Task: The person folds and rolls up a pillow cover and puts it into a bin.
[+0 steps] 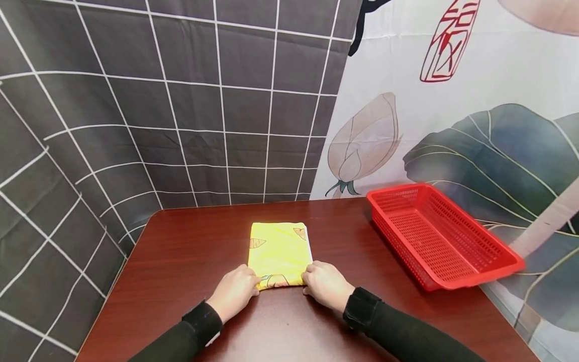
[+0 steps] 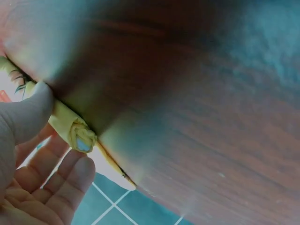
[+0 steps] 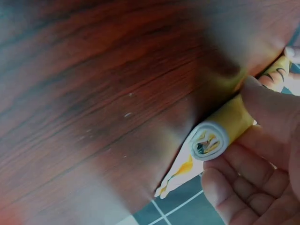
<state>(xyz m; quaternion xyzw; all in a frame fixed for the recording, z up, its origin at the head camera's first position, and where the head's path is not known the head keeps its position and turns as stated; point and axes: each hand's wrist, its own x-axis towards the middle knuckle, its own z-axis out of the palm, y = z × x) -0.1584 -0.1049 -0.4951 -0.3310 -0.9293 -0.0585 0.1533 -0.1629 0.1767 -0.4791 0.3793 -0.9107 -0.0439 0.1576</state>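
A yellow cloth (image 1: 278, 251) with a leaf print lies on the table, folded into a rectangle. Its near edge is rolled up; both wrist views show the spiral end of the roll (image 3: 209, 141). My left hand (image 1: 236, 291) grips the left end of this roll, with the thumb on the near side and the fingers beyond it in the left wrist view. At the right end, my right hand (image 1: 326, 285) holds the roll the same way between thumb and fingers. The far part of the cloth stays flat.
A red plastic basket (image 1: 452, 246) with perforated walls stands at the right of the brown table (image 1: 190, 251). A dark grey grid curtain (image 1: 181, 110) hangs behind and at the left; a white printed curtain (image 1: 384, 65) hangs at the right.
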